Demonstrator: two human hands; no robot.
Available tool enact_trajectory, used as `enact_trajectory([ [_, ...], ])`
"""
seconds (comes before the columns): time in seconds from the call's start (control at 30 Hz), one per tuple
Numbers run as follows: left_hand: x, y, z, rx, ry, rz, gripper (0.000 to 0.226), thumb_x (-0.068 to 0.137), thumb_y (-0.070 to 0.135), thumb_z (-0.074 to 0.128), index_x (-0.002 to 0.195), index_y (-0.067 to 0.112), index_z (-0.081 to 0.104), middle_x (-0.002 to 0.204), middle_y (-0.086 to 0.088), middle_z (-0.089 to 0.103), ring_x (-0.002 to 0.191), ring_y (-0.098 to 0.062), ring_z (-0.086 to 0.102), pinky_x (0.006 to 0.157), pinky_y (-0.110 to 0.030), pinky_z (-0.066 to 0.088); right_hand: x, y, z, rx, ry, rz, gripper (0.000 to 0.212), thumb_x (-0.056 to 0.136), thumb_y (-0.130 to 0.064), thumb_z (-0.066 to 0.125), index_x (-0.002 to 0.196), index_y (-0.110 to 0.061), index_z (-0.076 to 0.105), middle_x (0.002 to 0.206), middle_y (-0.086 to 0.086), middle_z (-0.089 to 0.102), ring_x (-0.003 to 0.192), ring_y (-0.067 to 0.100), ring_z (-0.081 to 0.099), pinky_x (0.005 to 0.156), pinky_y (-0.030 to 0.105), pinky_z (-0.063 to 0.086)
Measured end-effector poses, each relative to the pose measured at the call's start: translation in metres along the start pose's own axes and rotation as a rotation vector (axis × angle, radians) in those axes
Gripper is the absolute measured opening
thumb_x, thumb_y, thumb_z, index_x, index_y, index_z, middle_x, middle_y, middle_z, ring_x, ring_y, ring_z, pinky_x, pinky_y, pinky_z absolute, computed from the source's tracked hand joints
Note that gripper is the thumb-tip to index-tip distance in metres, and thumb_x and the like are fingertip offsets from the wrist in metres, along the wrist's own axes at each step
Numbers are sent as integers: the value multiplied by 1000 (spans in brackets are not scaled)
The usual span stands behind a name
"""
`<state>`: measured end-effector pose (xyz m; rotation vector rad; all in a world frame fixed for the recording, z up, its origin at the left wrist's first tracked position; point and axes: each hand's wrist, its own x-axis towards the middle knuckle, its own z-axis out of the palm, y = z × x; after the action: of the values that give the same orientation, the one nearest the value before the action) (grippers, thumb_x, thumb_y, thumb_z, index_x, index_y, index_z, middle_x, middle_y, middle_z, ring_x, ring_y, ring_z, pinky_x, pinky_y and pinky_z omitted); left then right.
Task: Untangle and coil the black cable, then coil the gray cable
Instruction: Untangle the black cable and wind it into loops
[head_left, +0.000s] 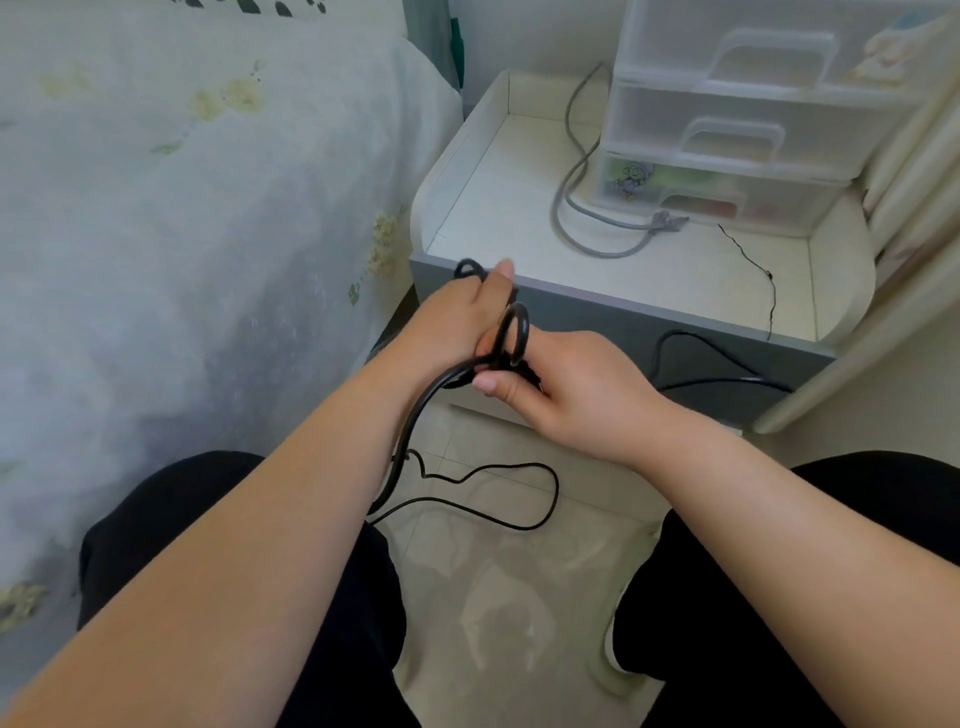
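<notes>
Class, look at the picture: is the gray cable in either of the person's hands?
No. The gray cable lies on the bedside table, while both hands grip the black cable.

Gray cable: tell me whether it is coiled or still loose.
Loose. The gray cable lies in open bends on the nightstand, untouched; both hands hold the black cable.

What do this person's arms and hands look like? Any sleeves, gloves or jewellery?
Both forearms are bare, with no sleeves in view. The left hand and right hand wear no gloves, and no rings or watch show. The nails look short and plain.
</notes>
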<state>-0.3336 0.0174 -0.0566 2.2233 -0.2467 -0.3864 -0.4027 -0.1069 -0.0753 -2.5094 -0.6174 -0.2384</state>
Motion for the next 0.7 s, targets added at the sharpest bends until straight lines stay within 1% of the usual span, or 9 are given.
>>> enact_trajectory([
  [0.03,1,-2,1,47,-54,-44,55,103,45,26,70,8,50,68,-7,60,63,-18,55,61,-28,40,1,3,-2,5,0,2,31,94,-46,46,107,-21,58,82,-16,55,65,7,48,57,32,44],
  [0.1,1,-7,1,53,-192,-77,60,102,44,28,74,0,57,60,-14,61,53,-27,58,54,-29,42,3,8,-8,68,10,52,27,91,-43,54,109,-23,61,98,-25,40,74,1,46,61,25,44],
  [0.23,-1,-12,4,-288,-330,-190,70,100,56,23,52,11,46,40,-6,42,33,-19,37,43,-24,34,7,15,-13,108,-12,180,27,91,-44,52,112,-29,58,112,-13,50,98,7,54,80,34,47],
  [0.33,1,-13,11,-433,-378,-207,77,98,60,15,38,22,44,36,-1,35,28,-13,30,38,-19,29,8,16,-11,39,-15,222,29,93,-43,48,112,-25,57,113,-9,51,96,13,54,79,38,48],
  [0.4,0,-12,12,-507,-392,-195,77,94,65,12,40,22,46,36,1,31,27,-11,26,37,-18,26,9,18,-9,46,13,235,26,94,-40,47,110,-22,57,110,-5,51,93,14,54,77,38,47],
  [0.47,1,-11,13,-536,-384,-156,78,93,67,13,43,24,55,36,1,29,27,-10,24,37,-18,25,11,19,-8,218,56,270,17,94,-32,51,105,-21,58,106,-1,53,91,11,53,78,33,44],
  [0.57,4,-12,11,-506,-405,-94,79,92,67,14,54,24,67,35,3,30,27,-9,25,36,-19,23,11,19,-9,680,68,381,8,95,-21,55,101,-22,60,98,-1,62,87,10,59,82,27,45],
  [0.63,3,-16,6,-486,-405,3,76,93,68,19,66,8,59,37,11,33,30,-6,27,35,-19,23,11,21,-13,970,58,472,8,95,-18,55,100,-20,61,86,-4,64,78,10,59,77,27,48],
  [0.7,-2,-16,3,-420,-364,103,57,87,68,29,61,23,51,38,10,34,32,-6,27,35,-19,24,11,22,-18,1142,33,511,12,96,-21,53,102,-13,60,78,-2,63,72,11,57,71,26,49],
])
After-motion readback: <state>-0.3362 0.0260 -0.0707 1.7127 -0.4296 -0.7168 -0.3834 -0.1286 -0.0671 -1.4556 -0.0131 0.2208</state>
